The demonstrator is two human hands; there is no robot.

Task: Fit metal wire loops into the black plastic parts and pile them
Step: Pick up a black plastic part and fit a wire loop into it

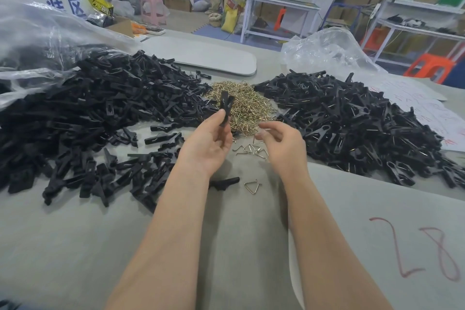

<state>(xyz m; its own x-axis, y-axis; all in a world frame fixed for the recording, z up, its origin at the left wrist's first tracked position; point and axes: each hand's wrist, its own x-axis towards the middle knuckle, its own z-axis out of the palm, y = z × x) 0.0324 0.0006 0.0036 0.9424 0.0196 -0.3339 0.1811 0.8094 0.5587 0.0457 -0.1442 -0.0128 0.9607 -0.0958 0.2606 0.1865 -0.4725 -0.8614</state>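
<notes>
While the larger heap of bare black plastic parts [88, 113] is spreading over the left half of the grey table [226, 246], the job is looking somewhere near its middle, by my judgement. That heap is spilling out of a clear plastic bag [37, 33] and is showing no wire among its pieces, so all of it is waiting to be fitted. On the right, a somewhat smaller pile of fitted parts [352, 118] is lying well apart from the first, and thin glints of metal are showing in many of its pieces, which is suggesting finished work stacked there. Between the two, a mound of brass-coloured wire loops [246, 106] is sitting, with plenty left in it.

Nearer the person, the left hand [208, 143] is rising palm-up over the table's middle, its thumb and curled fingers pinching the lower end of a held black part [225, 108], which is standing upright in front of the wire mound; whether this is one piece or two pressed together, I cannot tell. No loop is showing in it. The right hand [281, 141] is hovering just beside, fingers loosely bent and tips drawn close over a few loose loops [249, 148] on the cloth; whether it is pinching one of them is too small to make out. A single stray loop [253, 186] is lying between the forearms, beside a lone black part [225, 182].
</notes>
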